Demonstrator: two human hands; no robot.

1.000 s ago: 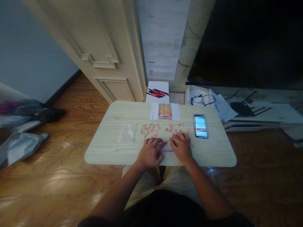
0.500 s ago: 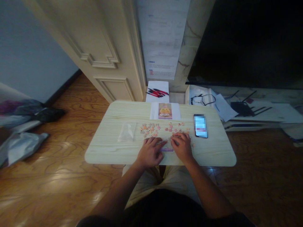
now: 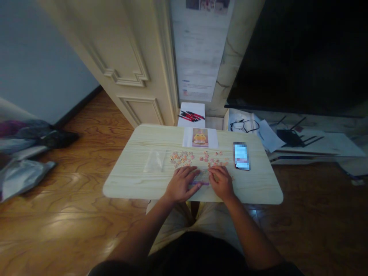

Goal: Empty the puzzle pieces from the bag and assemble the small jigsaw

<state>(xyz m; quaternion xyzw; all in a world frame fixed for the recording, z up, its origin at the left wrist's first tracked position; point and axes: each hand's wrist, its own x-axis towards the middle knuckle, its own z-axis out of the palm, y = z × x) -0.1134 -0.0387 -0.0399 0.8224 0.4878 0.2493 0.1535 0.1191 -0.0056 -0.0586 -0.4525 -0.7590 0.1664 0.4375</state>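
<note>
Between my hands on the table lies a small clear tray [image 3: 204,175] with a purple strip [image 3: 203,183] along its near edge. My left hand [image 3: 182,185] rests flat at the tray's left side, its thumb stretched toward the purple strip. On the right side, my right hand [image 3: 222,183] has thumb and fingertips pinched together at the tray's edge; whatever sits in the pinch is too small to make out. Just beyond are two loose groups of pink and orange jigsaw pieces, a left group [image 3: 182,157] and a right group [image 3: 213,158].
A printed picture of a yellow figure [image 3: 200,137] lies at the table's far edge. A clear plastic bag [image 3: 155,160] is on the left, a phone [image 3: 242,156] on the right. Behind the table are red and black pens [image 3: 191,116] and a shelf with cables [image 3: 245,125].
My left thumb has spread away from its fingers, uncovering more of the tray. My right hand has shifted slightly, still pinched. The whole view has tilted up a little.
</note>
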